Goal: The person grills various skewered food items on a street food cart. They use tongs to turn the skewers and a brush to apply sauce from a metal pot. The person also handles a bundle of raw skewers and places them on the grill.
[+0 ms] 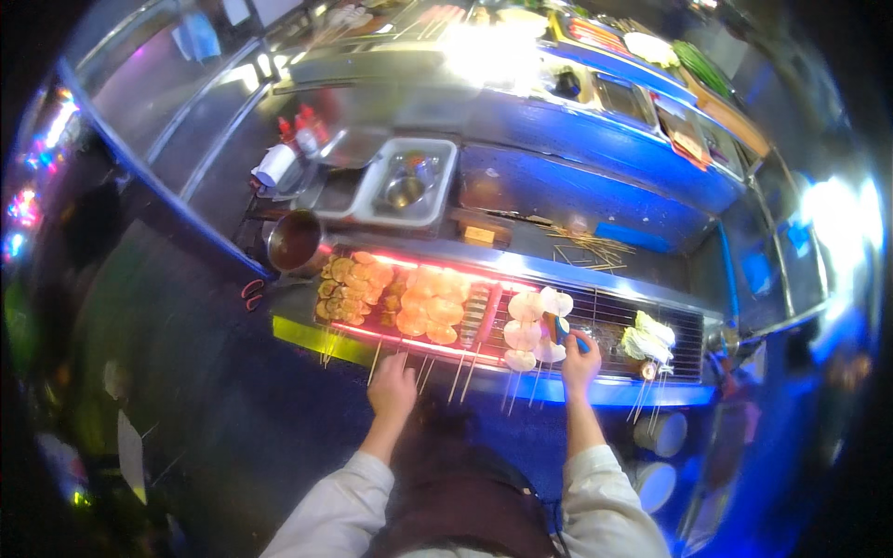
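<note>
A long grill (600,314) glows red on its left part and bears several skewers of food. My left hand (392,387) is closed at the front edge, on the end of a wooden skewer under the skewers of orange-lit round slices (432,300). My right hand (582,356) holds a brush (561,331) with a blue handle, its head over the pale round slices (524,331). Between the hands lie a dark-and-white striped skewer (474,314) and a long reddish one (491,314). Browned pieces (345,289) lie at the left end, leafy cabbage skewers (647,342) at the right.
A metal pot of dark sauce (295,240) stands at the grill's left end. Behind are a white plastic tray (446,181) with a bowl, red-capped bottles (307,132) and loose wooden skewers (593,247). Red-handled scissors (252,294) hang left; round containers (659,434) are below right.
</note>
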